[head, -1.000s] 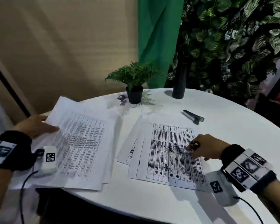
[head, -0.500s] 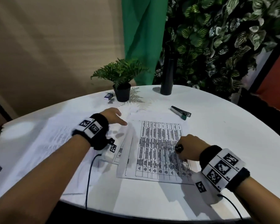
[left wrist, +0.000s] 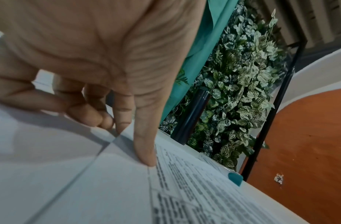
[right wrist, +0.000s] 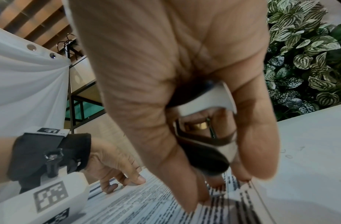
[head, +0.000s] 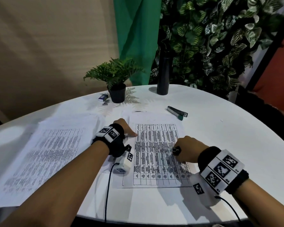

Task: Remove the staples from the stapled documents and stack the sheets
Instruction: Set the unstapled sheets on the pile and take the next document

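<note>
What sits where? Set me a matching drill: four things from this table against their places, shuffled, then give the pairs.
Things:
1. stapler
2. black bottle
3. staple remover
4. small box

Places:
A. gripped in the right hand
B. just left of the plant pot
C. on the table, beyond the printed sheet's far right corner
D. upright at the far edge, in front of the leaf wall

Pairs: 1-C, 2-D, 3-A, 4-B

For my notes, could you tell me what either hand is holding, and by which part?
The right hand grips a black-and-chrome staple remover by its black grips; the left hand only presses the printed sheet.
</note>
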### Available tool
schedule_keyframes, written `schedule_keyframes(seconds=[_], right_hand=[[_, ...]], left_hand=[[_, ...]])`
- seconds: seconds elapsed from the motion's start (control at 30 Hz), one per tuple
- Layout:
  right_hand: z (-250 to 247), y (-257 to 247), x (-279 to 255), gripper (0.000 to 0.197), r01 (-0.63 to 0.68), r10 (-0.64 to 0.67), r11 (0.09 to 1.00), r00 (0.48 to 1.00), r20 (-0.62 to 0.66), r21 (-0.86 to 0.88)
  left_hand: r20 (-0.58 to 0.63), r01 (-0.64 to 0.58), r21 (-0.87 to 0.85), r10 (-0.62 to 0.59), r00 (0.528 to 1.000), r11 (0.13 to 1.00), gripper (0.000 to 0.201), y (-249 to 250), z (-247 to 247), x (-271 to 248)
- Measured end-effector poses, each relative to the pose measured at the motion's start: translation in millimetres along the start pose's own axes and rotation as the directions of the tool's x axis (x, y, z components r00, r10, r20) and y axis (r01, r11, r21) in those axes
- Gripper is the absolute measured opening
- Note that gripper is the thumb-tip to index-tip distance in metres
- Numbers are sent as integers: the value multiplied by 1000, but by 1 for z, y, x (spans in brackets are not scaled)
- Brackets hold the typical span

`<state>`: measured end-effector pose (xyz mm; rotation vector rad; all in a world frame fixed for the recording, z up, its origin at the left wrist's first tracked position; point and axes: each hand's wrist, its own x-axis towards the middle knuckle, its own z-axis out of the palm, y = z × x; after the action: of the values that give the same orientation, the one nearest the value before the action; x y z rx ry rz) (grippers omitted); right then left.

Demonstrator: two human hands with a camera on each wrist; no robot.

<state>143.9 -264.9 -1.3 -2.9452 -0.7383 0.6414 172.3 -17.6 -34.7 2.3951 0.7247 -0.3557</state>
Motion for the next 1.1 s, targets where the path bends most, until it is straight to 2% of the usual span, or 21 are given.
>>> schedule_keyframes(seconds=[0.1,0.17,0.27,0.37,0.47,0.57,0.6,0.67,0.73,0.87,0.93,1.0,1.07,1.1], right_hand=[[-3,2,-1,8,11,-11,999,1000,1,50],[-4,7,0,16,5,-2,992,1000,-23,124],[-8,15,2,21,13,53,959,973,-224,284],[-15,22,7,24,85,159,869,884,-438,487],[-27,25,13,33,190,292,665,823,-486,722],[-42,24,18,49,262,336,331,865,-372,907],[-47,24,19,49,272,320,247,883,-344,930],[-59,23,18,36,299,283,153,900,-332,942],[-71,20,13,14,319,280,105,899,-336,942],[-83,20,0,12,384,307,75,869,-388,920],[-84,19,-7,15,415,315,77,853,-417,907],[-84,18,-14,18,432,319,85,842,-435,898],[-83,18,-18,18,432,309,95,844,-439,897],[-83,18,-20,16,426,303,95,849,-434,900]], left_hand=[[-5,-25,-38,25,1000,999,47,-3,-2,-9],[-23,-69,-124,66,998,990,39,-8,-3,-12],[-187,-189,-323,133,973,927,21,-19,-6,-20],[-336,-365,-381,241,910,849,22,-22,-15,-29],[-471,-507,-433,293,832,745,26,-24,-28,-40],[-567,-634,-433,353,744,641,25,-24,-40,-54],[-585,-667,-436,372,720,604,22,-22,-44,-59],[-612,-722,-458,405,680,519,24,-17,-53,-69],[-634,-765,-466,435,639,445,27,-12,-61,-78],[-664,-806,-435,462,588,400,22,-5,-73,-91],[-702,-820,-442,429,568,363,32,-5,-76,-92],[-718,-809,-484,377,585,333,53,-5,-80,-89],[-670,-766,-566,370,643,306,75,-4,-84,-86],[-626,-738,-616,398,671,275,80,-2,-86,-85]])
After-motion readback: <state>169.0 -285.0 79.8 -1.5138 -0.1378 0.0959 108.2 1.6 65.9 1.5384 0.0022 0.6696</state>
